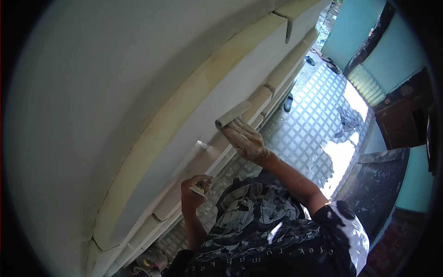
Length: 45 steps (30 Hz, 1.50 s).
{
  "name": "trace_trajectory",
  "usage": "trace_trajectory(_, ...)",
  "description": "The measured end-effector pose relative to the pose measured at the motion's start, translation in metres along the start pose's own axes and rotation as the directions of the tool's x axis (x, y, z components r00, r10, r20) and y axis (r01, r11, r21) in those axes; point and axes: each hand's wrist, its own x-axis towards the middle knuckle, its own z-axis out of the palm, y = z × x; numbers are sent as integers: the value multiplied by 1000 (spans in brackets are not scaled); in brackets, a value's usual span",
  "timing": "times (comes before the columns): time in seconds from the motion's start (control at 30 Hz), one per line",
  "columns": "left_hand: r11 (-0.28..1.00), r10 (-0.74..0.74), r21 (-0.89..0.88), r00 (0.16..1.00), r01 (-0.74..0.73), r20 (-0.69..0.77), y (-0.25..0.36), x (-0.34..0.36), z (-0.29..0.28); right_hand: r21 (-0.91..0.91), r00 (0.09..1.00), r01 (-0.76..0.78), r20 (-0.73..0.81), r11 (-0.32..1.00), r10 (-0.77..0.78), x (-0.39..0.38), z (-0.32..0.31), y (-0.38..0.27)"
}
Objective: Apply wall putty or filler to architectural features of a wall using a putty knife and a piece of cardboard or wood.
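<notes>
Tool (233, 115), long and pale, showed in front of the stepped moulding (290, 61), gripped in the right hand (244, 142)'s fingers. Near the black shirt (251, 217), the left hand (193, 184) curled its fingers around a small flat piece (198, 190). Beyond, a dark sandal (288, 102) lay on patterned floor (318, 99).

Black short-sleeved tee (295, 264) here, kinda loose and wrinkly round the middle. Big print (244, 207) on the front, all jagged grey and whitish shapes on the dark cloth, plus a row of small, widely spaced pale letters (243, 260) higher up the chest. Right sleeve (344, 226) stops above the elbow and has bright patches, honestly can't tell if that's sun or stains. Both forearms are bare, and the right hand (247, 144) is caked in dried chalky smears, knuckles down to the wrist
</notes>
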Motion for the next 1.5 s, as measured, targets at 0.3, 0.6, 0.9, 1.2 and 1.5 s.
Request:
trace_trajectory(0.3,958,98,-277,992,-73,75,-20,6,-14,-28,980,90,183,996,-84,-1,31,-11)
trace_trajectory(0.6,941,116,-327,992,-91,58,-23,6,-15,-101,902,100,429,990,-47,-22,5,-8)
trace_trajectory(0.9,932,108,-349,994,-101,1,-27,6,-11,-73,961,108,263,991,-86,11,21,-27)
trace_trajectory(1.2,948,93,-305,996,-88,0,-22,5,-13,19,873,-108,480,994,86,-58,21,-9)
trace_trajectory(1.5,972,52,-228,998,-58,-33,-22,9,-4,-147,962,-49,258,988,86,-118,-1,49)
